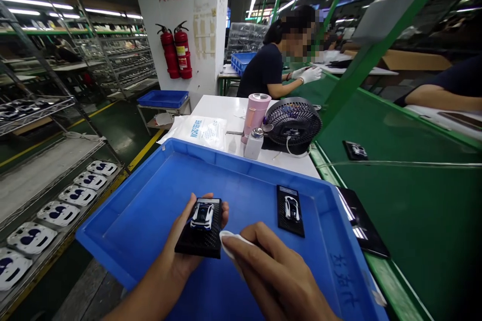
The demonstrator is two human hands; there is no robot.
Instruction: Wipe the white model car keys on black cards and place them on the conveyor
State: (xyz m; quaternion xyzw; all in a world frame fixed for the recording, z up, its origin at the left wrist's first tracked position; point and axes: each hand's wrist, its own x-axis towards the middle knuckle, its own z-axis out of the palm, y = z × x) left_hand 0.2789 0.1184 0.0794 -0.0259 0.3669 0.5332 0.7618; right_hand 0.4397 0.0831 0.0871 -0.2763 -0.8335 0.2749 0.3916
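Note:
In my left hand (181, 251) rests a black display base (198, 247) with a white and black model car (203, 215) on it, the fingers curled around its edges. My right hand (274, 271) pinches a folded white cloth (228, 236) close to the base's lower right corner; whether it touches the base I cannot tell. Both hands are above a large blue tray (158, 173). A second model car (291, 209) on a black base (297, 229) lies in the tray on the right.
Behind the tray, a white table bears a pink tumbler (256, 113), a pump bottle (254, 144), a black fan (293, 123) and a wipes bag (203, 130). Right is a green conveyor belt (414, 200) with another model car (354, 151). A rack (48, 160) stands left. A gloved co-worker (263, 67) sits ahead.

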